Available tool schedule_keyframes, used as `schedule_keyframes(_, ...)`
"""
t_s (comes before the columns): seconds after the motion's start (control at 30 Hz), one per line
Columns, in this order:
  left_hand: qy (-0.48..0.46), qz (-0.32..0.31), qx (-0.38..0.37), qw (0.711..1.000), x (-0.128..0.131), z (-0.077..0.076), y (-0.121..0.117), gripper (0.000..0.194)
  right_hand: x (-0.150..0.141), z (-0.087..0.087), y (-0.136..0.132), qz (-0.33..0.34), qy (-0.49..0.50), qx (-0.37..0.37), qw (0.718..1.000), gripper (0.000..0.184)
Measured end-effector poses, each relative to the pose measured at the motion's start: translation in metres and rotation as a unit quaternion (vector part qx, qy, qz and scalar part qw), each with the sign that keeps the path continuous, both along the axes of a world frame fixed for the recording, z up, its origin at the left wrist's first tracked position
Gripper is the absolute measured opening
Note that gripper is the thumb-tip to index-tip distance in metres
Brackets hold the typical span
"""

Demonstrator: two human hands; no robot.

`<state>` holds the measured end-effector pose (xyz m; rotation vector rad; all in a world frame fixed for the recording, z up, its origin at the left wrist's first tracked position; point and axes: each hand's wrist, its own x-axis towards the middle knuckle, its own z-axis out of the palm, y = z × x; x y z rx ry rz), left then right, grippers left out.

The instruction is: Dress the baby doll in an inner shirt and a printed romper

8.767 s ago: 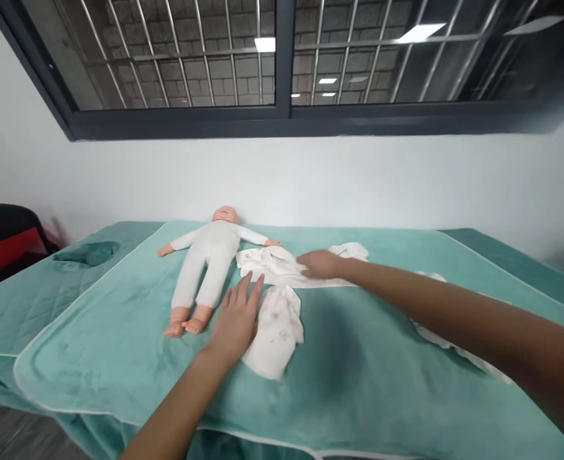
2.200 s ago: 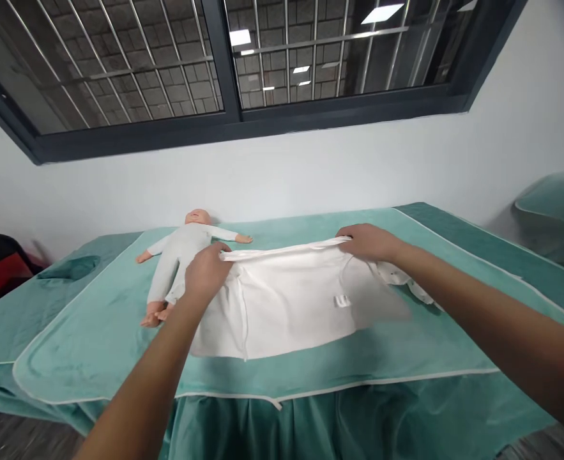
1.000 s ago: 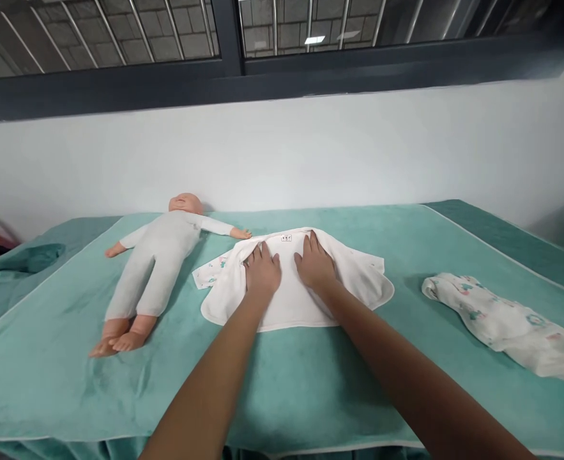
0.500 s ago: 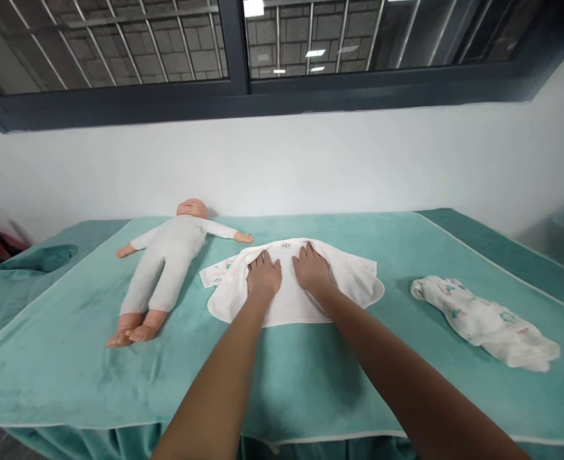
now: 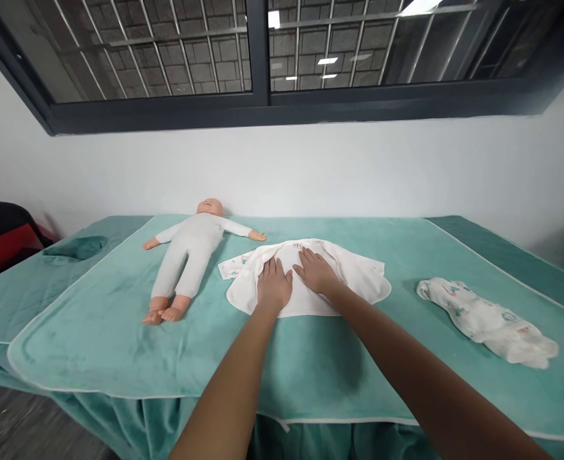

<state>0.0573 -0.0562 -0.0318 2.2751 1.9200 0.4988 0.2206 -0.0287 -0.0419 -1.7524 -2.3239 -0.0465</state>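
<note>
A white baby shirt [image 5: 358, 281] lies spread on the green mat [image 5: 119, 358], its front panels folded outward and its neck label facing up. One printed sleeve sticks out at the left. My left hand [image 5: 275, 285] rests flat on the shirt's inner left side, fingers stretched. On the upper right of the inner back lies my right hand [image 5: 316, 271], also flat with fingers apart. Neither hand grips the cloth. To the left, a baby doll [image 5: 190, 246] in a white bodysuit lies on its back, arms spread. A rolled printed white cloth [image 5: 487, 319] lies to the right.
Behind the bed stands a white wall [image 5: 339, 172] below a dark window frame [image 5: 262, 105] with bars outside. A red and black bag [image 5: 8, 243] sits at the far left, near a green pillow [image 5: 75, 248]. Green fabric hangs over the front edge.
The view has shifted a little left, so everything sits further right. Both hands stay flat on the shirt; the right hand has shifted slightly, its fingers turned more to the left.
</note>
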Motion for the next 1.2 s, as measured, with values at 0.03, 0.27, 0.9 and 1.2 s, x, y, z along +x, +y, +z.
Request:
schedule_keyframes(0.03,0.000,-0.001,-0.002,1.000,-0.001,0.001,-0.002,0.063,-0.001,0.000,-0.002,-0.003,0.000,-0.001,1.000,0.064)
schedule_keyframes(0.27,-0.002,-0.015,-0.015,1.000,-0.006,0.005,-0.013,0.064,-0.008,0.004,-0.031,-0.004,-0.001,-0.012,1.000,0.067)
schedule_keyframes(0.9,-0.044,-0.005,0.076,0.996,-0.012,0.004,-0.011,0.043,0.172,0.039,-0.048,-0.314,0.187,-0.011,0.931,0.040)
schedule_keyframes(1.2,-0.061,0.000,0.097,0.993,-0.011,0.001,-0.010,0.040,0.211,0.025,-0.003,-0.343,0.225,0.011,0.912,0.027)
